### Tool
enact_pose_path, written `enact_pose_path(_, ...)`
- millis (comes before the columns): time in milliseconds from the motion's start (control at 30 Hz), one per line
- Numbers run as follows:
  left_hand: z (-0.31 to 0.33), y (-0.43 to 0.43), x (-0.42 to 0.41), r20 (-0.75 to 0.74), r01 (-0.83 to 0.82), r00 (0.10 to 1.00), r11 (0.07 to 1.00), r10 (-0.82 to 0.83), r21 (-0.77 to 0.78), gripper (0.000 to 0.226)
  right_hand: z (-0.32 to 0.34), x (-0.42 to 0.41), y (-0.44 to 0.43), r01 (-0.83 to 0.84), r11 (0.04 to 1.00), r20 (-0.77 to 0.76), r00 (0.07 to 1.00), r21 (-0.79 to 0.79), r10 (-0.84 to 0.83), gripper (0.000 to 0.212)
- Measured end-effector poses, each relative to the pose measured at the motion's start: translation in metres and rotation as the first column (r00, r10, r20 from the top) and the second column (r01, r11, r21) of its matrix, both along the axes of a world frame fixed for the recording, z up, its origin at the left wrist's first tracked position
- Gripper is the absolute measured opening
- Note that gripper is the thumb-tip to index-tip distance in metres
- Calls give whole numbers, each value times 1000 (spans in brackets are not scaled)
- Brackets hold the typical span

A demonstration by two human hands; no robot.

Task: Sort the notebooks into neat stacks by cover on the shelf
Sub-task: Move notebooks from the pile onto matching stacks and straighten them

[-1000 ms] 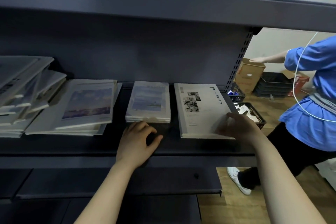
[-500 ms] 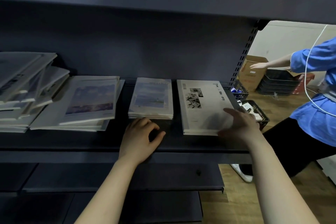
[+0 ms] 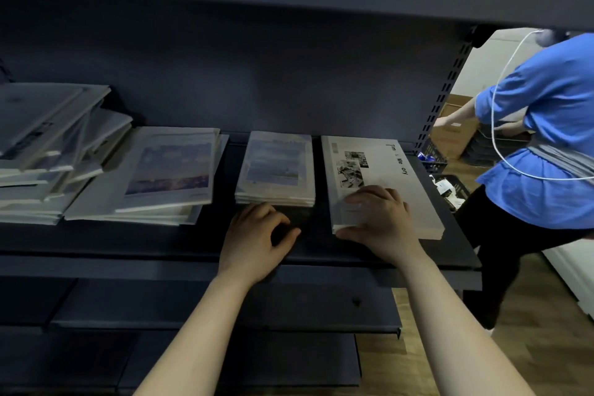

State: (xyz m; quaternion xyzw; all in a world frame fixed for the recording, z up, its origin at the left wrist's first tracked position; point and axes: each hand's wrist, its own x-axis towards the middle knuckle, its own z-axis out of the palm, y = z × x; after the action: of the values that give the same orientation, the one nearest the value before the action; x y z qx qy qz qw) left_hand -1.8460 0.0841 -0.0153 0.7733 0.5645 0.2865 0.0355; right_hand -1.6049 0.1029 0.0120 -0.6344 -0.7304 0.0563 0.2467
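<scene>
Head view: shelf (image 3: 160, 241) holds four notebook stacks (image 3: 276, 167); basket (image 3: 463, 187) holds small items (image 3: 445, 186)

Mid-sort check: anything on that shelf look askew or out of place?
Yes. The far-left pile is a jumble, its notebooks tilted and fanned at different angles. The second stack has its top notebook skewed off those beneath. The small stack and the right stack look square.
</scene>
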Motion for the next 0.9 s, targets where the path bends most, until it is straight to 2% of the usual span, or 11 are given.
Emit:
enact_pose_path(133, 1, -1, -1, -6, 18, 1000, 1000, -18, -8, 31, 3, -1, 1, 1, 1000, 13, 1000, -31, -1, 59)
enact_pose_path(200, 2, -3, -3, 1, 44, 999, 999, -44, -17, 27, 8, -1, 5, -2, 993, 33, 999, -121, 6, 63)
enact_pose_path(267, 4, -5, -8, -10, 75, 997, 997, -75, -23, 24, 16, -6, 10, -41, 981, -13, 999, -188, 39, 60)
enact_pose_path(300, 4, -7, -12, -25, 87, 996, 996, -88, -24, 23, 20, -11, 13, -85, 982, -62, 995, -167, 76, 53)
enact_pose_path(400, 7, -12, -27, -55, 99, 993, 995, -100, -21, 23, 25, -43, 18, -184, 980, -224, 955, 72, 196, 22)
enact_pose_path(467, 8, -17, -39, -58, 99, 993, 995, -100, -18, 23, 27, -72, 20, -192, 975, -323, 921, 117, 220, 9)
enact_pose_path(600, 11, -24, -68, -60, 87, 994, 996, -89, -34, 24, 30, -125, 24, -254, 965, -478, 857, -68, 192, 9)
enact_pose_path(733, 13, -31, -98, -40, 66, 997, 997, -68, -40, 24, 27, -173, 23, -321, 918, -532, 833, -235, 155, 16)
enact_pose_path(900, 13, -37, -131, -48, 65, 997, 997, -67, -40, 26, 19, -219, 24, -316, 893, -660, 751, -321, 28, 23)
